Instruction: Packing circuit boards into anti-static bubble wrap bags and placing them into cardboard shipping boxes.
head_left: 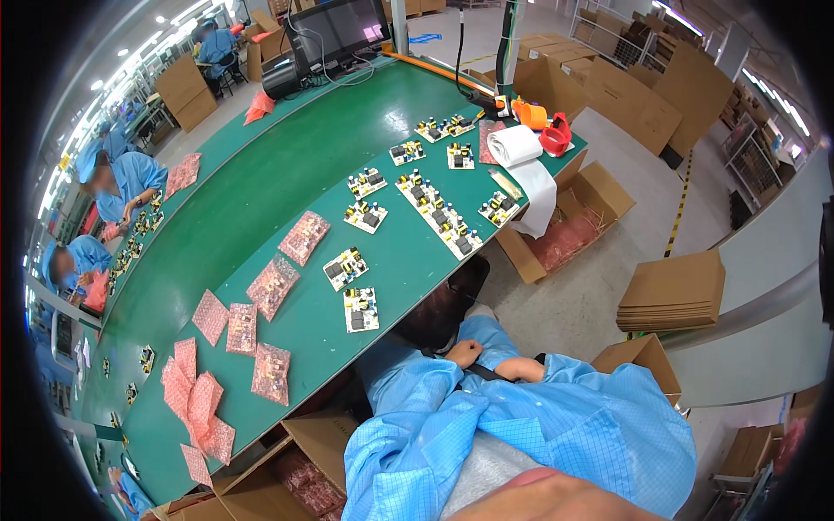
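My left hand (pixel 465 353) rests low near my lap, below the table edge, with its fingers curled in. Whether anything is inside them is hidden. Close beside it is my right hand (pixel 519 370), its fingers out of sight against a dark band and my blue sleeves. Neither hand touches the green table. The circuit board (pixel 360 310) nearest to me lies near the table edge, with another board (pixel 346 268) just beyond. Left of them are pink bubble-wrap bags holding boards, such as this bag (pixel 271 374). Flat bubble-wrap bags (pixel 205 404) lie in an overlapping pile at the near left.
A row of joined boards (pixel 437 214) lies on the table (pixel 252 182). A white roll (pixel 514 146) and red tape dispenser (pixel 556 137) stand at its right end. Open cartons (pixel 608 195) flank my seat. Co-workers in blue (pixel 130 184) sit across the table. A monitor (pixel 337 33) stands far back.
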